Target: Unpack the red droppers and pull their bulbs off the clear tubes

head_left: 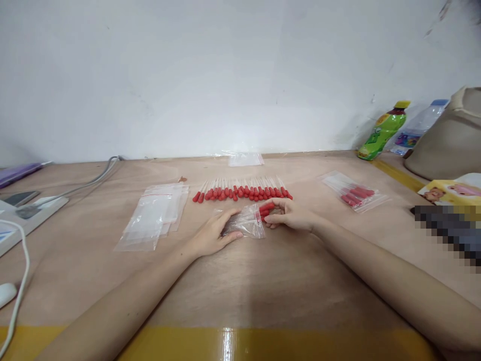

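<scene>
The left hand (213, 234) is clamped on a limp, slippery-looking bag (246, 223); at its three o'clock, the right hand (291, 214) pinches light-looking sticks (267, 206) I'd take by their red ends (264, 213).

A see-through bag (246, 224) is all thin and crinkly — a few sticks (266, 206) with fat red ends show at its right side.

Has zip bags (150, 215) centre-left on the surface (285, 286), droppers (244, 192) mid-frame, bagged droppers (355, 194) centre-right, and drink bottles (384, 131) upper right.
</scene>
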The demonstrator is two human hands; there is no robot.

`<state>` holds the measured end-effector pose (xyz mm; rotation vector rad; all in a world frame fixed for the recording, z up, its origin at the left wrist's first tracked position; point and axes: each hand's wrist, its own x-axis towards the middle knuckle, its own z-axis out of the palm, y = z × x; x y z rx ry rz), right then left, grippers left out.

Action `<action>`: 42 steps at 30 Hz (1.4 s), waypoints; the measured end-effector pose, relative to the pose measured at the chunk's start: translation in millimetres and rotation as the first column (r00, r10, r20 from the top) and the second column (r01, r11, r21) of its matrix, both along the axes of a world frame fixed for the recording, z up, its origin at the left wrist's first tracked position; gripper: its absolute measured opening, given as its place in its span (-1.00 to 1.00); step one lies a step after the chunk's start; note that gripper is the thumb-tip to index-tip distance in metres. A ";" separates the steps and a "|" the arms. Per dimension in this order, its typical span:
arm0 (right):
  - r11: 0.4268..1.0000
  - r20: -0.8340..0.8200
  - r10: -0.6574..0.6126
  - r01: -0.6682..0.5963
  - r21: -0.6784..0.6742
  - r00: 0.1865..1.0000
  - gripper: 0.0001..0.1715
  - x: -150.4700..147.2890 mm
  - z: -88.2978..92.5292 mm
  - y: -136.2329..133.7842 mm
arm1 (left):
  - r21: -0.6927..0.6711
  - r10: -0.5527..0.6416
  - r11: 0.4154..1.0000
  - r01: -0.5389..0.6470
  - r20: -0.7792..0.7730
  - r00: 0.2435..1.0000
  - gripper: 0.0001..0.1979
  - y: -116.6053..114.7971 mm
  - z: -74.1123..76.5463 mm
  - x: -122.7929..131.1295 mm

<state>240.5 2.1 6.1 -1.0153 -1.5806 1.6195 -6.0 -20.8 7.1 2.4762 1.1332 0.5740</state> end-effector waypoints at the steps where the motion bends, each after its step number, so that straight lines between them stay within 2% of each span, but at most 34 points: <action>1: 0.999 -0.015 -0.035 0.035 -0.015 0.999 -0.64 -0.9 -1.6 0.4 | -0.001 0.003 1.000 -0.003 -0.003 1.000 -0.47 -0.1 -0.1 -0.1; 5: 0.981 -0.070 -0.187 0.182 -0.071 0.980 -0.69 -3.3 -4.5 2.4 | -0.006 0.016 1.000 -0.016 -0.006 1.000 -0.47 -0.5 -1.3 -0.7; 7: 0.981 -0.049 -0.186 0.183 -0.066 0.981 -0.67 2.7 3.2 3.9 | -0.008 0.021 1.000 -0.021 -0.002 1.000 -0.47 -0.7 -1.8 -1.3; 8: 0.985 -0.018 -0.167 0.166 -0.036 0.986 -0.67 8.8 10.5 4.6 | -0.013 0.023 1.000 -0.023 -0.001 1.000 -0.47 -0.8 -2.0 -1.6; 10: 0.986 0.078 -0.133 0.124 0.116 0.988 -0.69 27.1 30.6 5.5 | -0.017 0.024 1.000 -0.024 0.004 1.000 -0.47 -1.1 -1.9 -2.1; 12: 0.951 0.146 -0.180 0.135 0.277 0.973 -0.70 50.4 52.5 6.4 | -0.014 0.026 1.000 -0.026 0.006 1.000 -0.47 -1.3 -1.6 -2.2; 13: 0.918 0.161 -0.250 0.180 0.354 0.955 -0.71 62.1 61.7 7.2 | -0.012 0.026 1.000 -0.026 0.006 1.000 -0.47 -1.3 -1.4 -2.1; 15: 0.806 0.122 -0.421 0.309 0.506 0.899 -0.72 82.1 72.2 10.4 | -0.006 0.025 1.000 -0.025 0.007 1.000 -0.47 -1.3 -0.9 -1.6; 17: 0.659 0.060 -0.556 0.396 0.639 0.829 -0.72 94.1 69.5 16.7 | -0.001 0.023 1.000 -0.023 0.009 1.000 -0.47 -1.2 -0.6 -1.2; 19: 0.480 0.028 -0.681 0.418 0.771 0.732 -0.74 97.7 54.8 25.5 | 0.001 0.019 1.000 -0.019 0.010 1.000 -0.48 -0.9 -0.6 -1.0; 21: 0.346 0.069 -0.757 0.309 0.886 0.650 -0.78 95.1 33.3 34.8 | 0.001 0.018 1.000 -0.018 0.008 1.000 -0.48 -0.6 -0.9 -1.1; 22: 0.298 0.090 -0.779 0.241 0.924 0.620 -0.77 92.3 22.0 39.0 | 0.000 0.021 1.000 -0.021 0.004 1.000 -0.48 -0.5 -1.1 -1.2; 24: 0.256 0.155 -0.789 0.089 0.963 0.595 -0.75 85.7 1.5 45.0 | 0.003 0.029 1.000 -0.029 -0.003 1.000 -0.47 -0.4 -1.4 -1.4; 27: 0.245 0.229 -0.765 -0.057 0.968 0.601 -0.71 75.1 -17.9 48.3 | 0.003 0.031 1.000 -0.031 -0.008 0.999 -0.48 -0.4 -1.2 -1.4; 31: 0.297 0.311 -0.732 -0.127 0.946 0.606 -0.71 63.0 -24.5 48.1 | 0.003 0.024 1.000 -0.024 -0.004 1.000 -0.48 -0.9 -0.1 -0.9; 34: 0.357 0.325 -0.709 -0.079 0.931 0.626 -0.71 57.0 -24.2 48.0 | 0.000 0.030 1.000 -0.030 -0.004 1.000 -0.47 -1.1 0.1 -0.6; 39: 0.492 0.348 -0.654 0.028 0.870 0.671 -0.70 52.5 -21.9 43.9 | 0.004 0.030 1.000 -0.030 -0.007 1.000 -0.47 -1.1 0.3 -0.6; 42: 0.564 0.367 -0.642 0.090 0.821 0.673 -0.60 52.6 -19.8 41.0 | 0.000 0.029 1.000 -0.029 -0.010 1.000 -0.48 -1.4 0.8 -0.5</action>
